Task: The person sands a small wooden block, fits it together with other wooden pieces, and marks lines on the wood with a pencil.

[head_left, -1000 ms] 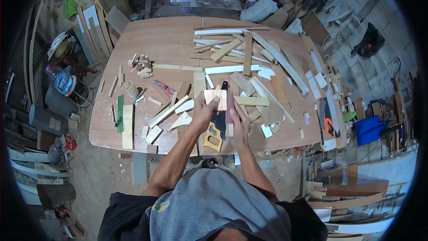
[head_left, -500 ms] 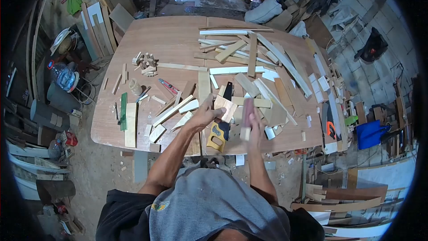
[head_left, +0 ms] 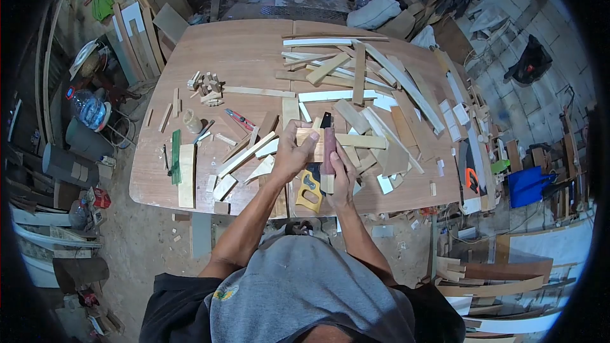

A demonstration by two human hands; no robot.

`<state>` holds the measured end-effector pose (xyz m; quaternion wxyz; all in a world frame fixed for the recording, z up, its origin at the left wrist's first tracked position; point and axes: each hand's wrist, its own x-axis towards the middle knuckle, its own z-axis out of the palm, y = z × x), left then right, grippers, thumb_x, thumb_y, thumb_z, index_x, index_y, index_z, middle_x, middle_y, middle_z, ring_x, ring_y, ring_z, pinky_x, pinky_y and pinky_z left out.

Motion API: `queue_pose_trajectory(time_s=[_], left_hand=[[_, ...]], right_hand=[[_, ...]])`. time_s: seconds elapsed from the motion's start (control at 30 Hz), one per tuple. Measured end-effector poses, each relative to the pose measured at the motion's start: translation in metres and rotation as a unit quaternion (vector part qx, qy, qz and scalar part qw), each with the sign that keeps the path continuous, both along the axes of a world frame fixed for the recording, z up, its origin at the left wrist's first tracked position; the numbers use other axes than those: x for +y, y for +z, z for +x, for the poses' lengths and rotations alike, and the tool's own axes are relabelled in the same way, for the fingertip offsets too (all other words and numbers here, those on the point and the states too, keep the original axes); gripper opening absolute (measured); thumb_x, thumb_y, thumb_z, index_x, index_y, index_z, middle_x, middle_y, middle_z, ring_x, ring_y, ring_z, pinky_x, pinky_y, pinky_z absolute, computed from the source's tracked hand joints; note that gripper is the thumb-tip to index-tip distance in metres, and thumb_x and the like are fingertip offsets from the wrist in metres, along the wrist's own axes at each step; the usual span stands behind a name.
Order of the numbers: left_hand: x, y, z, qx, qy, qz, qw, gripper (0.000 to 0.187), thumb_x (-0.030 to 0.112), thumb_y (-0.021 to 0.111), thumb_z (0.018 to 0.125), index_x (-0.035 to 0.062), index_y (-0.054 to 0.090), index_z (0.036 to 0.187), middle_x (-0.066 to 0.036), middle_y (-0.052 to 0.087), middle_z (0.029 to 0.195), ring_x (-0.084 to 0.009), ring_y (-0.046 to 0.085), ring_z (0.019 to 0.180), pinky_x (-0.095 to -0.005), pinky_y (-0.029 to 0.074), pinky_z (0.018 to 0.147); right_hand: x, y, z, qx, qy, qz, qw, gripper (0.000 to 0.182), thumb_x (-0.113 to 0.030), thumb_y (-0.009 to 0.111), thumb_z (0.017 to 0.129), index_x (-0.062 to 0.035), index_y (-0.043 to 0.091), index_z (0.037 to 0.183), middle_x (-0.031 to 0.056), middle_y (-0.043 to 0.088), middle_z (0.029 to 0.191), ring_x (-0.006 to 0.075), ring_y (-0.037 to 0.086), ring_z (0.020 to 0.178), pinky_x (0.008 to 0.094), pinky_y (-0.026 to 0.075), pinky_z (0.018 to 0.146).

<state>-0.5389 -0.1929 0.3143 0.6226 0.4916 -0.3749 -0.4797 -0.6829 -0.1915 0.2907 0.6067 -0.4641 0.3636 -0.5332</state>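
Over the near middle of the workbench, my left hand (head_left: pixel 294 154) is closed on a small flat piece of wood (head_left: pixel 318 151), thumb on top. My right hand (head_left: pixel 343 181) grips a sanding block (head_left: pixel 329 150), a wood block wrapped in reddish-brown sandpaper. The block stands along the right edge of the wood piece and appears to touch it. Beneath both hands lies a handsaw (head_left: pixel 309 192) with a yellow and black handle; the hands and wood cover most of its blade. My left fingers under the piece are partly hidden.
Wood strips and offcuts (head_left: pixel 359 76) are piled across the right of the workbench (head_left: pixel 254 57). At left lie a red utility knife (head_left: pixel 239 119), a small jar (head_left: pixel 190 121), a green strip (head_left: pixel 176 159) and short wooden pieces (head_left: pixel 210 87). Another saw (head_left: pixel 471 180) rests at the right edge.
My right hand has moved left with the sanding block, bringing it against the wood piece's edge. My left hand has turned the piece and shifted slightly left.
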Motion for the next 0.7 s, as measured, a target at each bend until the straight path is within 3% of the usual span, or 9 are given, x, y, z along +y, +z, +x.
queue_pose_trajectory(time_s=[0.07, 0.13, 0.23, 0.33, 0.37, 0.47, 0.5, 0.6, 0.7], left_hand=[[0.001, -0.014, -0.003, -0.046, -0.017, -0.031, 0.998, 0.021, 0.013, 0.065, 0.096, 0.0037, 0.052, 0.109, -0.001, 0.058, 0.079, -0.0059, 0.053, 0.065, -0.0243, 0.044, 0.054], [0.002, -0.017, -0.008, -0.092, -0.036, -0.060, 0.993, 0.020, 0.013, 0.065, 0.096, 0.0033, 0.052, 0.108, -0.001, 0.058, 0.079, -0.0060, 0.053, 0.065, -0.0244, 0.045, 0.055], [0.005, 0.003, -0.008, 0.004, -0.032, 0.000, 0.999, 0.018, 0.011, 0.065, 0.095, 0.0034, 0.052, 0.105, -0.001, 0.057, 0.081, -0.0065, 0.053, 0.067, -0.0244, 0.045, 0.058], [-0.002, -0.006, -0.008, -0.026, -0.012, -0.025, 0.999, 0.017, 0.010, 0.065, 0.095, 0.0045, 0.052, 0.105, 0.000, 0.057, 0.079, -0.0050, 0.051, 0.062, -0.0232, 0.042, 0.052], [0.001, -0.011, -0.010, 0.002, -0.047, -0.010, 0.999, 0.017, 0.010, 0.065, 0.095, 0.0050, 0.052, 0.104, 0.000, 0.057, 0.077, -0.0039, 0.050, 0.059, -0.0221, 0.040, 0.048], [0.002, 0.007, -0.015, 0.013, -0.040, -0.005, 0.999, 0.017, 0.010, 0.065, 0.096, 0.0053, 0.051, 0.104, 0.000, 0.058, 0.076, -0.0040, 0.051, 0.057, -0.0226, 0.040, 0.044], [0.000, 0.009, -0.010, 0.068, -0.056, 0.015, 0.996, 0.017, 0.010, 0.066, 0.095, 0.0059, 0.052, 0.104, 0.001, 0.057, 0.071, -0.0045, 0.051, 0.051, -0.0243, 0.039, 0.039], [-0.007, 0.004, -0.008, 0.059, -0.044, 0.023, 0.997, 0.017, 0.011, 0.066, 0.095, 0.0066, 0.052, 0.104, 0.002, 0.056, 0.066, -0.0050, 0.047, 0.044, -0.0256, 0.035, 0.035], [-0.003, 0.016, -0.008, 0.089, -0.084, 0.062, 0.991, 0.017, 0.011, 0.066, 0.095, 0.0065, 0.053, 0.104, 0.000, 0.058, 0.068, -0.0062, 0.051, 0.047, -0.0248, 0.038, 0.037]], right_hand=[[-0.006, 0.005, 0.003, 0.038, -0.033, -0.074, 0.996, 0.052, -0.022, 0.053, 0.101, 0.0107, 0.048, 0.141, 0.0192, 0.056, 0.139, 0.0223, 0.054, 0.125, 0.0319, 0.038, 0.108], [-0.021, 0.026, 0.005, 0.052, -0.053, -0.038, 0.997, 0.052, -0.023, 0.053, 0.101, 0.0113, 0.048, 0.140, 0.0199, 0.057, 0.139, 0.0226, 0.053, 0.125, 0.0322, 0.037, 0.109], [-0.013, 0.027, 0.003, 0.092, -0.051, -0.084, 0.991, 0.050, -0.023, 0.054, 0.101, 0.0096, 0.050, 0.140, 0.0186, 0.057, 0.139, 0.0217, 0.053, 0.126, 0.0312, 0.038, 0.108], [0.000, 0.015, 0.002, 0.119, -0.064, -0.135, 0.982, 0.049, -0.022, 0.054, 0.101, 0.0091, 0.051, 0.139, 0.0182, 0.060, 0.136, 0.0207, 0.055, 0.122, 0.0309, 0.039, 0.105], [-0.012, 0.012, 0.004, 0.039, -0.066, -0.091, 0.993, 0.049, -0.023, 0.055, 0.101, 0.0083, 0.052, 0.138, 0.0193, 0.061, 0.132, 0.0204, 0.056, 0.120, 0.0304, 0.039, 0.105], [-0.021, 0.032, 0.001, 0.069, -0.068, -0.014, 0.995, 0.047, -0.021, 0.054, 0.101, 0.0077, 0.053, 0.138, 0.0186, 0.062, 0.131, 0.0209, 0.056, 0.121, 0.0296, 0.038, 0.107], [-0.014, 0.028, 0.001, 0.077, -0.057, -0.076, 0.992, 0.047, -0.019, 0.055, 0.101, 0.0080, 0.052, 0.139, 0.0182, 0.062, 0.131, 0.0204, 0.056, 0.121, 0.0293, 0.038, 0.106], [-0.006, -0.017, -0.008, 0.149, -0.085, -0.127, 0.977, 0.046, -0.017, 0.056, 0.101, 0.0090, 0.052, 0.138, 0.0181, 0.062, 0.130, 0.0208, 0.056, 0.119, 0.0308, 0.040, 0.103], [-0.025, 0.019, -0.001, 0.113, -0.086, -0.122, 0.982, 0.045, -0.016, 0.057, 0.100, 0.0094, 0.053, 0.137, 0.0191, 0.062, 0.128, 0.0210, 0.057, 0.117, 0.0330, 0.042, 0.102]])
